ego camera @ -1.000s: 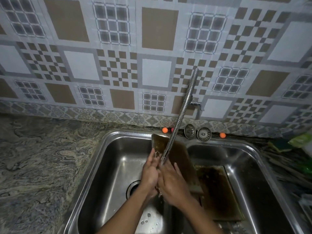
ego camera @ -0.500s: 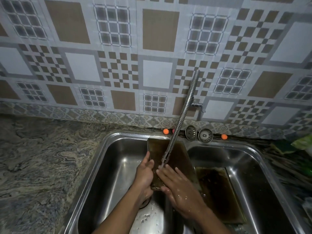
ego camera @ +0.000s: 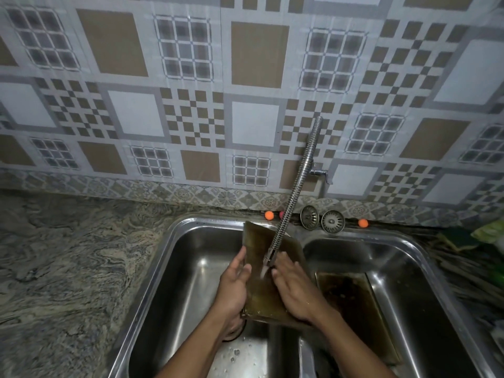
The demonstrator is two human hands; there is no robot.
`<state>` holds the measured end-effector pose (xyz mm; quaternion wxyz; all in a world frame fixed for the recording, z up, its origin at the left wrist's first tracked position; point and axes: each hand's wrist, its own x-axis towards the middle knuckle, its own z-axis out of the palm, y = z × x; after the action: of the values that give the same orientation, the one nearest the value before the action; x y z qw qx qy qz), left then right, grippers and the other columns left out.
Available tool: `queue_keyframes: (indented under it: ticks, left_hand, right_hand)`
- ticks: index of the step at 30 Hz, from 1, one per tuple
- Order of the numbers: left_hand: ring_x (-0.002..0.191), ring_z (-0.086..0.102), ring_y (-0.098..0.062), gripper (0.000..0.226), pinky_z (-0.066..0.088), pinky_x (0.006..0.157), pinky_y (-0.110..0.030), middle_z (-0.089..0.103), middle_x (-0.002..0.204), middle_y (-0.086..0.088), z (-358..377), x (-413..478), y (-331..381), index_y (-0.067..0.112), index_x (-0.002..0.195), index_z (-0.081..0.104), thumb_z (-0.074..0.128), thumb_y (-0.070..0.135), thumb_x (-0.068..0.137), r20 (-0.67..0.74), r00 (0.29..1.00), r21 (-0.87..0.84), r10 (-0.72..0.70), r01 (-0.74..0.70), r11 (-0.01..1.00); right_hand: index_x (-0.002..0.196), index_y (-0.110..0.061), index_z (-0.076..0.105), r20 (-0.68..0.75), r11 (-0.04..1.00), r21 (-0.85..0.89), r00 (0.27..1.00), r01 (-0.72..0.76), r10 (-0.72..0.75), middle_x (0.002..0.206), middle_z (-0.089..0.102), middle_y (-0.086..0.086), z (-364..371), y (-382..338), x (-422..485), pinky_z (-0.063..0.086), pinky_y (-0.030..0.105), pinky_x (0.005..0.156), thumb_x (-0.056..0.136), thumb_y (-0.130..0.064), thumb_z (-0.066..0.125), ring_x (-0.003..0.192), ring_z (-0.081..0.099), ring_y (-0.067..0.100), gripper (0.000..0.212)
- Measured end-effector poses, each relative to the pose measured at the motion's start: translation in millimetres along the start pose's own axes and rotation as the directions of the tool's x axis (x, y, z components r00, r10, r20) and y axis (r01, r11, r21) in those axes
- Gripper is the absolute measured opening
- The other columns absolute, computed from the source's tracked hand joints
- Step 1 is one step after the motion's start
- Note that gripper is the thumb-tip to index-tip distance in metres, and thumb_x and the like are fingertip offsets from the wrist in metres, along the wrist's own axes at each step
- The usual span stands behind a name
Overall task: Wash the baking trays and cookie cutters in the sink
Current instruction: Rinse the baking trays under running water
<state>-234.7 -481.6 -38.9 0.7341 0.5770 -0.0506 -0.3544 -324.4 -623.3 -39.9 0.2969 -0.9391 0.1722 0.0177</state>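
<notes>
Baking tray under faucet: stiff, wet, probably slippery | left hand grips its left edge | right hand lies flat on it | best hold: rims

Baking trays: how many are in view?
2. One tray is under the tap, left hand holding its edge, right hand flat on it; the second tray lies in the right basin. Others may be hidden.

The mottled granite counter holds a steel double sink, with a tilted baking tray over its divider and a flat baking tray in the right bowl, while two round strainers stand between small orange balls on the counter's back edge.
</notes>
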Motion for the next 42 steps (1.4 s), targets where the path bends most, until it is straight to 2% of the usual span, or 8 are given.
queue_keyframes:
  ticks: [4,9,15,20,25,29,33,42]
  left_hand:
    - [0.107,0.066,-0.038,0.038,0.053,0.095,-0.049,0.067,0.120,-0.021,20.5,-5.6,-7.4,0.023,0.137,0.052,0.042,0.007,0.103,0.133,0.991,0.052,-0.035,0.028,0.998]
    - [0.117,0.062,-0.035,0.030,0.044,0.105,-0.048,0.067,0.121,-0.018,36.9,-3.5,-7.3,0.011,0.127,0.060,0.044,0.007,0.102,0.109,0.994,0.063,-0.012,0.005,0.998]
    - [0.115,0.064,-0.027,0.031,0.047,0.104,-0.049,0.070,0.119,-0.008,30.2,-3.1,-6.2,0.013,0.134,0.051,0.045,0.012,0.103,0.168,0.986,0.154,0.014,-0.040,0.987]
    - [0.121,0.060,-0.012,0.038,0.045,0.105,-0.029,0.070,0.121,0.007,50.2,-2.0,-0.7,0.017,0.139,0.048,0.050,0.022,0.101,0.254,0.965,0.247,0.058,-0.123,0.961]
    - [0.111,0.064,-0.012,0.029,0.049,0.096,-0.026,0.070,0.117,0.003,53.7,-8.6,-7.3,0.027,0.121,0.067,0.045,0.030,0.103,0.330,0.943,0.325,0.045,-0.159,0.932]
    - [0.121,0.055,-0.003,0.028,0.046,0.106,-0.032,0.061,0.128,0.017,30.5,-3.4,-16.3,0.042,0.117,0.066,0.066,0.034,0.091,0.275,0.946,0.511,0.174,-0.297,0.807]
    - [0.135,0.023,-0.010,0.055,0.030,0.113,-0.040,0.033,0.139,0.024,-6.7,7.7,-16.5,0.042,0.124,0.057,0.067,0.064,0.075,0.047,0.933,0.898,0.356,-0.196,0.395]
    - [0.099,0.068,-0.011,0.025,0.052,0.083,-0.022,0.072,0.105,0.001,-3.2,-11.1,-39.6,0.025,0.103,0.073,0.052,0.012,0.100,0.102,0.945,0.432,0.311,-0.323,0.842]
  right_hand:
    - [0.155,-0.015,0.011,-0.110,0.929,-0.017,0.925,-0.369,0.365,0.163,0.005,0.003,-16.3,23.3,19.5,0.003,0.045,0.121,0.101,-0.053,0.018,0.150,-0.002,0.021,0.066]
    - [0.154,-0.031,0.017,-0.121,0.995,0.063,0.990,0.080,-0.072,0.162,0.009,-0.012,-1.8,-6.9,8.5,0.001,0.043,0.122,0.100,-0.049,0.012,0.148,-0.006,0.007,0.058]
    - [0.155,-0.021,0.011,-0.105,0.835,0.150,0.831,-0.529,0.546,0.164,0.003,0.002,-18.8,48.3,25.8,0.009,0.053,0.119,0.095,-0.065,0.019,0.150,0.000,0.025,0.074]
    - [0.155,-0.027,0.009,-0.190,0.776,0.541,0.851,-0.325,0.490,0.162,0.002,-0.006,-7.4,-0.1,8.8,0.004,0.051,0.120,0.091,-0.070,0.025,0.150,0.001,0.018,0.079]
    - [0.111,-0.007,0.067,0.122,-0.073,0.992,0.892,-0.100,0.435,0.087,0.068,0.019,-27.9,-29.1,-12.0,0.056,0.034,0.065,0.090,-0.061,0.049,0.073,0.068,0.025,0.060]
    - [0.119,0.000,0.064,0.222,-0.310,0.944,0.912,-0.112,0.346,0.112,0.066,0.026,-29.2,-21.6,-21.2,0.053,0.043,0.086,0.090,-0.037,0.052,0.095,0.066,0.036,0.048]
    - [0.128,-0.014,0.055,0.138,-0.339,0.941,0.895,0.015,0.423,0.117,0.069,0.017,-16.1,-5.3,-18.3,0.058,0.044,0.082,0.097,-0.020,0.046,0.100,0.069,0.029,0.032]
    - [0.097,-0.010,0.071,0.117,0.161,0.969,0.925,-0.186,0.360,0.086,0.068,0.012,18.3,-51.1,-0.7,0.050,0.031,0.063,0.085,-0.027,0.070,0.067,0.062,0.019,0.021]
